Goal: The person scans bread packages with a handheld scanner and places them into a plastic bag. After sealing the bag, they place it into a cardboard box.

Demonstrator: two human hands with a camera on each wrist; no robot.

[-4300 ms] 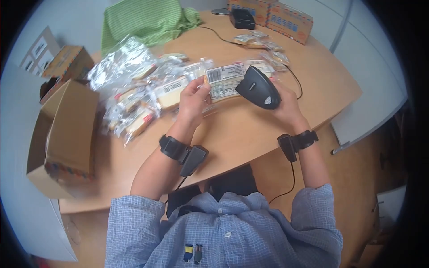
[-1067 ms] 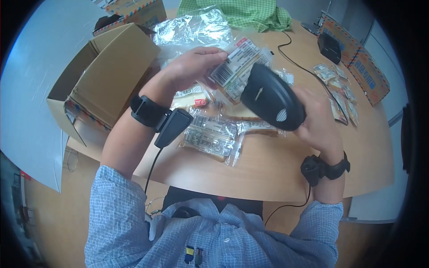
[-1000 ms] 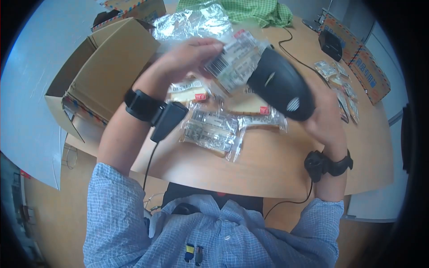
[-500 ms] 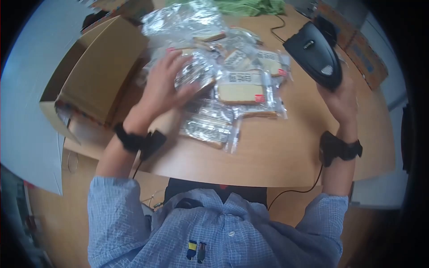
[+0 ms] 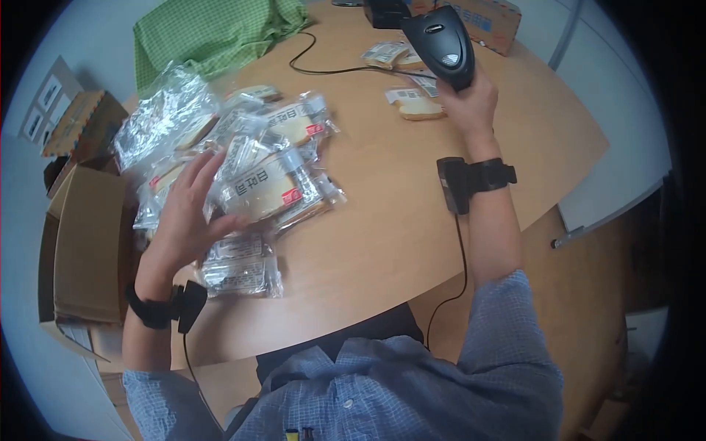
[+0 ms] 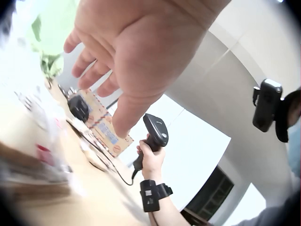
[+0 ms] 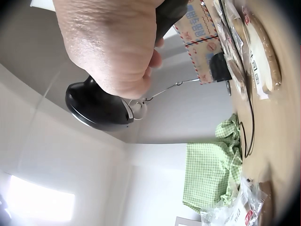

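Observation:
In the head view the left hand (image 5: 185, 217) hovers over the left part of a pile of clear-wrapped bread slices (image 5: 257, 189), fingers spread and holding nothing. The left wrist view shows its palm (image 6: 150, 52) with the fingers apart. On the right, the right hand (image 5: 474, 106) grips a black handheld scanner (image 5: 441, 45) by its handle, raised above the far side of the table. The right wrist view shows the scanner's head (image 7: 99, 107) beyond the curled hand (image 7: 110, 47). Below the scanner lie a few more wrapped slices (image 5: 418, 107).
An open cardboard box (image 5: 92, 246) stands at the table's left edge, with a smaller carton (image 5: 92, 121) behind it. A green checked cloth (image 5: 213, 37) lies at the back left. A black cable (image 5: 323, 71) crosses the far tabletop. Another carton (image 5: 485, 26) stands at the back right.
The wrapped slice that the left hand held is out of that hand, which has lowered to the pile and spread its fingers. The scanner has moved away from the pile. The head view has shifted.

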